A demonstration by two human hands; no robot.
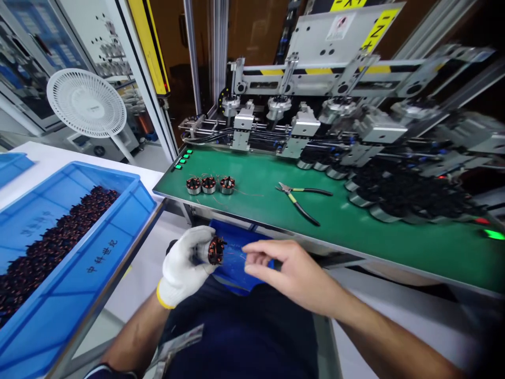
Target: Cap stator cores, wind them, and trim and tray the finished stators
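Observation:
My left hand (185, 266), in a white glove with a yellow cuff, grips a copper-wound stator (215, 251) whose wound face is turned to the right. Thin wires stick out from it towards my bare right hand (276, 263). That hand is just right of the stator, its thumb and forefinger apart, with nothing visible held between them. Below both hands lies a blue bin (236, 279). Three wound stators (208, 184) stand in a row on the green bench (252, 208), with loose wire ends around them. Pliers (300, 202) with black and yellow handles lie open on the bench.
A large blue crate (118, 231) full of wound stators is at the left. Winding machinery (300, 126) runs along the back of the bench. Many dark stators (410, 195) are heaped at the right. A white fan (87, 102) stands behind the crate.

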